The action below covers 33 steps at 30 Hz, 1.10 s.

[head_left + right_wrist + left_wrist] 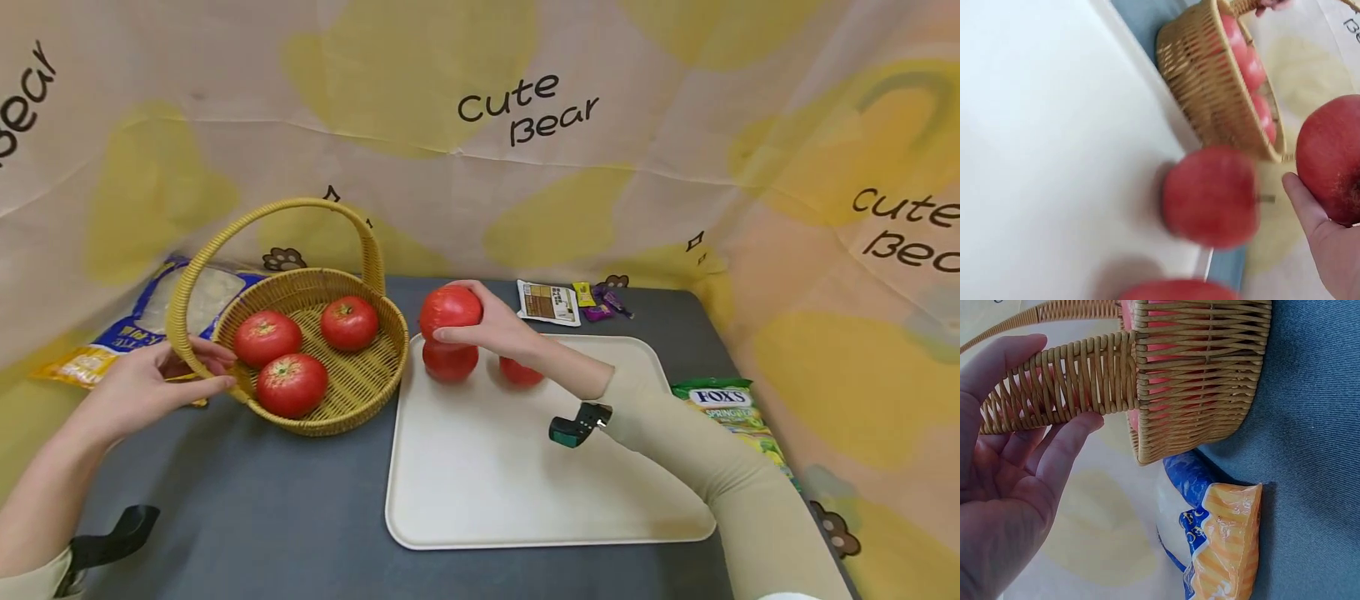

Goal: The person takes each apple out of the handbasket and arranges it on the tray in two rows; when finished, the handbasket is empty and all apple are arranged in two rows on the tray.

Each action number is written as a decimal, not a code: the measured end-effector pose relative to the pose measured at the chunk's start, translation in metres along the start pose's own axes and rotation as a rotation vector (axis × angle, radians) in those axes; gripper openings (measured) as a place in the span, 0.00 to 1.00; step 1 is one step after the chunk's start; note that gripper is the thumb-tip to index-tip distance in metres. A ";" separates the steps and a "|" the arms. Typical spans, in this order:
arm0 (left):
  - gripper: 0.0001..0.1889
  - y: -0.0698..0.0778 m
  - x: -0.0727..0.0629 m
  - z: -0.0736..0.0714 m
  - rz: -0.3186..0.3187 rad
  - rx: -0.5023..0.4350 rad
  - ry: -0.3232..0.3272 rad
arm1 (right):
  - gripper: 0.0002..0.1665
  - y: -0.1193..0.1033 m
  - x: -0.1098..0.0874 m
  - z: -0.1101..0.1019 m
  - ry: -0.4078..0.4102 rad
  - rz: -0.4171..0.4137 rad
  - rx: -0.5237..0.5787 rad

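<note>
A red apple (pixel 448 308) is in my right hand (pixel 491 323), gripped between thumb and fingers above the left back corner of the white tray (pixel 517 467). Just below it, another apple (pixel 1213 197) with a short stem stands on that tray, and a further apple (pixel 520 372) lies to its right, partly hidden by my forearm. On the left, a woven basket (pixel 318 427) contains three red apples (pixel 292 386). My left hand (pixel 153 379) holds the basket's arched handle (pixel 1060 381) near its base, thumb on one side and fingers on the other.
Behind the basket lies a blue and yellow plastic bag (pixel 142 321). Past the tray's back edge are a white and brown packet (pixel 549 302) and small wrapped candies (pixel 597 312). A green FOX'S bag (pixel 723 398) lies right of the tray. Printed cloth walls (pixel 420 167) surround the table.
</note>
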<state>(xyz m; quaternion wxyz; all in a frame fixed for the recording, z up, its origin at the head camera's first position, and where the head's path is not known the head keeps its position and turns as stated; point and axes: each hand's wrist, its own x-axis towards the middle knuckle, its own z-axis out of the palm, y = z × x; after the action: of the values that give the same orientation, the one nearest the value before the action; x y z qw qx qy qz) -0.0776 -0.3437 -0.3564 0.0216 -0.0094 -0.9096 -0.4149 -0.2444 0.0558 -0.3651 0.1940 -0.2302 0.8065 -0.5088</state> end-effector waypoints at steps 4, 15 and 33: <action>0.14 -0.002 0.000 0.001 -0.007 0.000 0.003 | 0.42 0.019 -0.018 -0.027 0.102 0.063 0.021; 0.13 -0.006 -0.001 0.001 -0.022 -0.016 0.010 | 0.44 0.064 -0.068 -0.086 0.376 0.229 0.078; 0.15 -0.012 0.005 0.001 -0.020 0.006 -0.011 | 0.51 0.139 -0.101 -0.102 0.416 0.284 -0.151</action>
<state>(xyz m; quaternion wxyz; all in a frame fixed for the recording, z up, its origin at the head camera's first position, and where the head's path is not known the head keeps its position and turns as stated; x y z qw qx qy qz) -0.0829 -0.3507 -0.3665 0.0123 -0.0026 -0.9109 -0.4123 -0.2420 0.2403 -0.4425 0.0756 -0.0189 0.8889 -0.4514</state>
